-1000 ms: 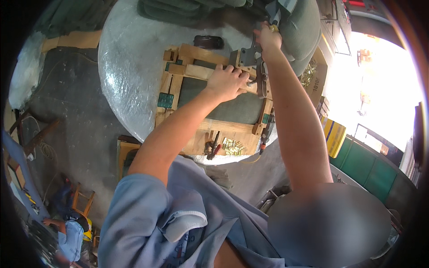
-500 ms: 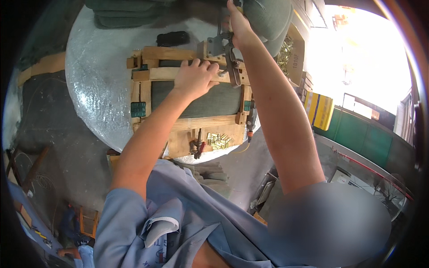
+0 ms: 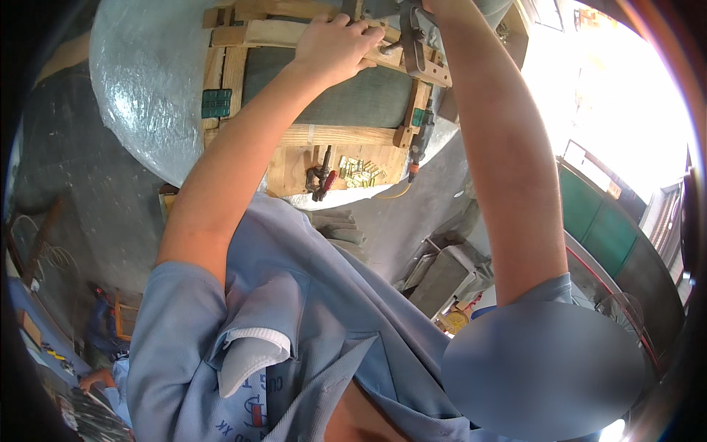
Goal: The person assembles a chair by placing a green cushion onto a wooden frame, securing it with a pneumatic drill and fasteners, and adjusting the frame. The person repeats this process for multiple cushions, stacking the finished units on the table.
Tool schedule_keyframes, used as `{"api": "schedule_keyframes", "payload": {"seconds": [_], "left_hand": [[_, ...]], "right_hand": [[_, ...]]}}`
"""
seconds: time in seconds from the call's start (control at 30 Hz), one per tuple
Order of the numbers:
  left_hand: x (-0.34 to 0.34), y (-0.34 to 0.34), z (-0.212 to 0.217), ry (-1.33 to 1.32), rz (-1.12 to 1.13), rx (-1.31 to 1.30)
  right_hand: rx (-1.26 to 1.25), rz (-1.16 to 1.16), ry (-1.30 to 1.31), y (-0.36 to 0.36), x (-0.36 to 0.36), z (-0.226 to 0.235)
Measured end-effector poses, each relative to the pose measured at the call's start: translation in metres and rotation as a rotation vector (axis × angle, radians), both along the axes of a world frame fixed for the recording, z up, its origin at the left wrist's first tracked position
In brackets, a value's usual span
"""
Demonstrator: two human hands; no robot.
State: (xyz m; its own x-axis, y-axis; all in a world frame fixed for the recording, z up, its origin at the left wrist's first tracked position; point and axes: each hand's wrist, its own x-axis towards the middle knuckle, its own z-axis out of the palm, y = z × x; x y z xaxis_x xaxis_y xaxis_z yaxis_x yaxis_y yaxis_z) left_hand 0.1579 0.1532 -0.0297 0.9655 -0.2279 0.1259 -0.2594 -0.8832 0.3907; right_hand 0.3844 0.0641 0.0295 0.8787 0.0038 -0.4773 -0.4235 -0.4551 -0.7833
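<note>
Wooden frame (image 3: 324,136) shifted up-frame; left hand (image 3: 335,48) pressing pale slat (image 3: 287,33).

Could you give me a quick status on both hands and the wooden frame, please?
Left hand gripping the wooden frame's top slat. Right hand at the picture's top edge, mostly cut off, by a metal tool. Pliers lie clear on the lower board.

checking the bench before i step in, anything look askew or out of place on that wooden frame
Nothing looks damaged. The left hand presses a slat of the wooden frame. The red-handled tool and scattered small brass-coloured pieces lie loose on the frame's near edge, close to the table's rim.
</note>
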Motion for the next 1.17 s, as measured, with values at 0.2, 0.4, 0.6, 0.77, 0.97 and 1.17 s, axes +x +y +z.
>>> {"api": "schedule_keyframes", "payload": {"seconds": [0.2, 0.4, 0.6, 0.77, 0.97, 1.17], "left_hand": [[0.0, 0.001, -0.004, -0.038, 0.047, -0.033], [0.0, 0.008, 0.005, 0.016, 0.021, -0.076], [0.028, 0.043, 0.031, 0.434, -0.062, -0.846], [0.129, 0.098, 0.034, 0.269, 0.398, -1.087], [0.2, 0.033, 0.063, 0.882, 0.156, -1.321], [0.193, 0.049, 0.042, 0.959, -0.031, -1.475]], "right_hand": [[0.224, 0.033, -0.107, -0.007, 0.012, -0.025], [0.102, 0.046, -0.228, -0.005, 0.015, -0.034], [-0.153, 0.133, -0.405, -0.015, 0.014, -0.042], [-0.317, 0.184, -0.201, 0.025, 0.0, -0.012], [-0.768, 0.601, -0.402, -0.024, 0.037, -0.072], [-0.488, 0.244, -0.067, 0.013, -0.03, 0.022]]}}
